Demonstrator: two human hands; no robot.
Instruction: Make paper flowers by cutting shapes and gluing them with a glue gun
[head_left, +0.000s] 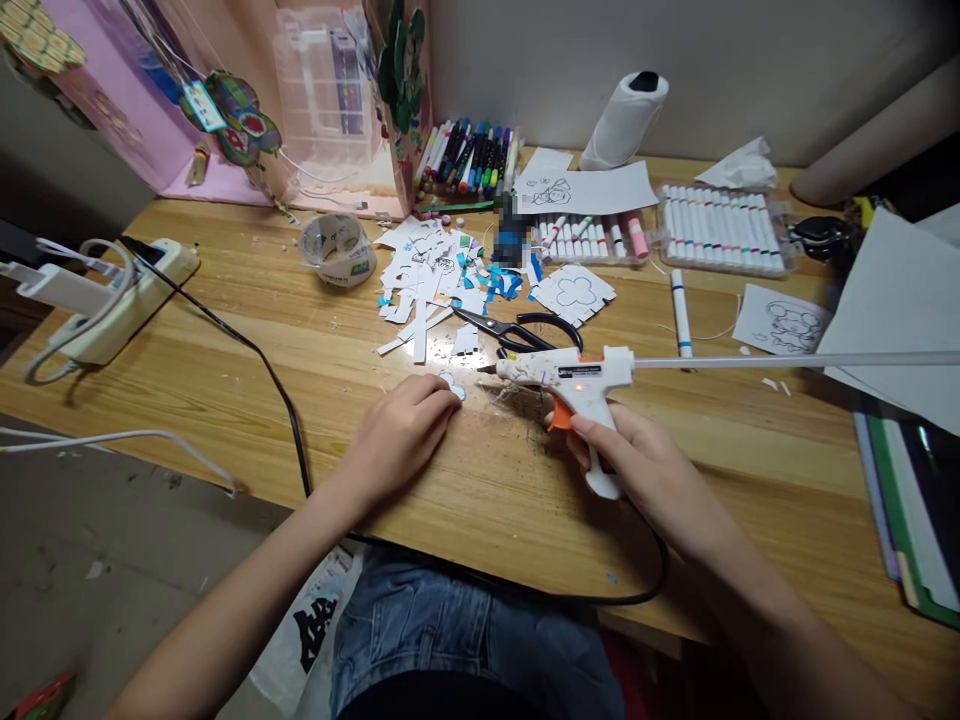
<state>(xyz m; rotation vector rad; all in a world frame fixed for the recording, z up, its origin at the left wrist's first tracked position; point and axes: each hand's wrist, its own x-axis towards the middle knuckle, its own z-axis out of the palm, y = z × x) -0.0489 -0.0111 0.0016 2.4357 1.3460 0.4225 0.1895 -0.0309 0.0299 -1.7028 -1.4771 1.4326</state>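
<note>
My right hand (pixel 622 440) is wrapped round the handle of a white hot glue gun (pixel 559 370) with an orange trigger. A clear glue stick (pixel 750 360) sticks out of its back to the right, and its nozzle points left. My left hand (pixel 412 425) rests on the table, its fingers together on a small white paper flower (pixel 452 386) with a dark outline. Just behind the gun lie black-handled scissors (pixel 517 328). Paper scraps (pixel 427 270) are heaped behind my left hand.
A tape roll (pixel 337 250) and a power strip (pixel 127 300) stand at the left. Markers (pixel 720 228), drawings (pixel 781 318) and a white paper roll (pixel 624 120) lie farther back. The gun's black cable (pixel 600 600) loops along the front edge. Papers and folders (pixel 900 510) are at the right.
</note>
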